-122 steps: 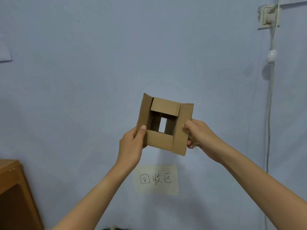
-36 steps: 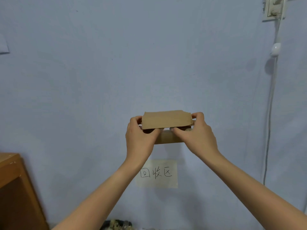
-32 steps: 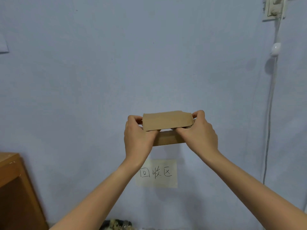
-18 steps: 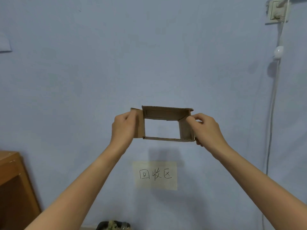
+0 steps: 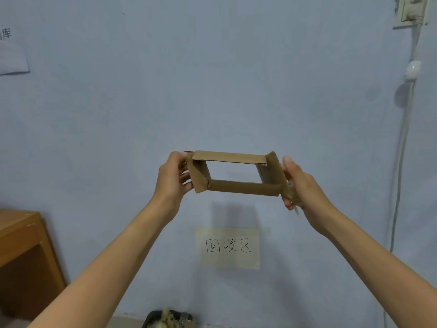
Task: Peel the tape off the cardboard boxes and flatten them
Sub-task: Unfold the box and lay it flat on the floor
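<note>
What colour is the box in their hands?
Plain brown, unprinted cardboard box, shown in the head view against a pale blue wall.

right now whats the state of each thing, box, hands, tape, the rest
box: open at both ends, wall shows through, not flat, held in the air
left hand: gripping the box's left end
right hand: gripping the box's right end, also holding tape
tape: peeled off, crumpled in the right hand
note: stuck on the wall
plug: in the socket
</note>
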### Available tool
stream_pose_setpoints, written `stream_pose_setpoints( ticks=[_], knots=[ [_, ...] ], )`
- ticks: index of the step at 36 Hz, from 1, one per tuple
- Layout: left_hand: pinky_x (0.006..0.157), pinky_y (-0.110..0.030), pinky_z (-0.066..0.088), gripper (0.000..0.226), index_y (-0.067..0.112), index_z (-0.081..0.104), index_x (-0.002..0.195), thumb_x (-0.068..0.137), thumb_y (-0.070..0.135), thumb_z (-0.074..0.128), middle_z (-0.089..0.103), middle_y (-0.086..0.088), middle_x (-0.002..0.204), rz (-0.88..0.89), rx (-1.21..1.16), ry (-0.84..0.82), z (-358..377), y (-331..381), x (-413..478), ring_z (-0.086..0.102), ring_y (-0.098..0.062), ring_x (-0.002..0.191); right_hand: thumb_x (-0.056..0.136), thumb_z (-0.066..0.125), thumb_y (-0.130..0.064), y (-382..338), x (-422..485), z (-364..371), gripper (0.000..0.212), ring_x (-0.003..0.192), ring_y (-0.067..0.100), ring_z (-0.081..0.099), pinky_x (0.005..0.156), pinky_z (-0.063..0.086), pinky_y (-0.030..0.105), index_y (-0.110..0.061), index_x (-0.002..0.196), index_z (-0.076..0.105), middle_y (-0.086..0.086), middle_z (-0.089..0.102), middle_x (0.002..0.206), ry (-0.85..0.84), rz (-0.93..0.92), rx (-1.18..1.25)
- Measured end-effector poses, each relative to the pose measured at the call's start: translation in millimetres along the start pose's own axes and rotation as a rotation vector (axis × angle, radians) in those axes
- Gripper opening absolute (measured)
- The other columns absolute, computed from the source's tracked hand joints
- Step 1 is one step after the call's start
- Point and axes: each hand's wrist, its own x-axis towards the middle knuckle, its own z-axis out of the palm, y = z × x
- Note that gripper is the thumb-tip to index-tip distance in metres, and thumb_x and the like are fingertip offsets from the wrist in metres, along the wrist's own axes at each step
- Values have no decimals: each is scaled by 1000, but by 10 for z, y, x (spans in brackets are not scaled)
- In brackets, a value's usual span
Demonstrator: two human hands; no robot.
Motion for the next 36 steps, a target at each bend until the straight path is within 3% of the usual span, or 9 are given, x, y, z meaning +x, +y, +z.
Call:
stream_pose_setpoints(
  ticks=[4, 10, 14, 17, 22, 26, 29, 32, 36],
  knots=[
    [76, -34, 56, 45, 19, 65, 125, 94, 49, 52, 61, -3, 107, -78, -58, -40, -30, -110, -17, 62, -22, 93, 94, 36, -69, 81, -54, 77, 52, 55, 16, 46, 58, 45, 31, -31, 117, 64, 2, 49, 73, -99, 38, 57],
    [79, -37, 53, 52, 9, 60, 119, 90, 52, 62, 64, 3, 95, -138, 24, -14, -68, -622, 0, 63, -19, 92, 96, 44, -62, 500, -129, 131, 34, 64, 15, 48, 62, 47, 28, -51, 123, 61, -11, 58, 93, -201, 69, 46],
    [93, -45, 54, 56, 11, 55, 117, 82, 50, 74, 64, -8, 116, -289, -12, 14, -109, -1137, 20, 66, -25, 104, 95, 54, -55, 902, -121, 144, 29, 67, 17, 49, 63, 49, 23, -54, 123, 62, -13, 62, 113, -216, 113, 3],
    [81, -41, 55, 44, 11, 54, 115, 84, 31, 78, 64, -9, 110, -379, -26, 26, -210, -1598, 49, 65, -22, 89, 94, 53, -55, 1303, -75, 191, 30, 69, 14, 52, 67, 50, 22, -55, 123, 60, -7, 62, 108, -262, 178, -72],
    [64, -33, 50, 29, 15, 53, 107, 86, 9, 73, 65, -12, 101, -499, -17, 147, -495, -2575, 67, 61, -21, 76, 103, 43, -20, 2060, 164, 396, 35, 110, 21, 49, 74, 40, 21, -17, 133, 61, 7, 50, 142, -196, 436, -36],
    [64, -35, 47, 35, 13, 53, 110, 84, 8, 76, 66, -15, 101, -612, 1, 244, -715, -3421, -32, 60, -26, 78, 98, 43, -13, 2807, 269, 689, 40, 129, 11, 43, 102, 32, 28, -35, 120, 67, -6, 51, 141, -192, 447, -57],
    [69, -37, 49, 45, 12, 55, 106, 72, 10, 83, 65, -15, 100, -693, -10, 301, -858, -4087, -143, 63, -25, 79, 92, 65, -20, 3376, 323, 1233, 34, 122, 6, 54, 93, 49, 23, -31, 124, 63, -13, 56, 134, -276, 551, 50],
    [69, -35, 50, 40, 8, 54, 103, 74, 0, 81, 63, -17, 103, -763, -29, 360, -978, -4736, -274, 63, -25, 80, 70, 83, -42, 4018, 373, 1967, 55, 111, 19, 65, 97, 49, 32, -13, 115, 71, 0, 71, 113, -336, 624, 62],
    [77, -44, 49, 57, 9, 55, 96, 51, 23, 87, 65, -21, 98, -886, -50, 364, -1130, -5484, -487, 63, -30, 85, 88, 71, -38, 4674, 391, 2953, 14, 99, 15, 66, 91, 51, 32, -26, 93, 76, -8, 73, 96, -484, 781, 61]
  ],
)
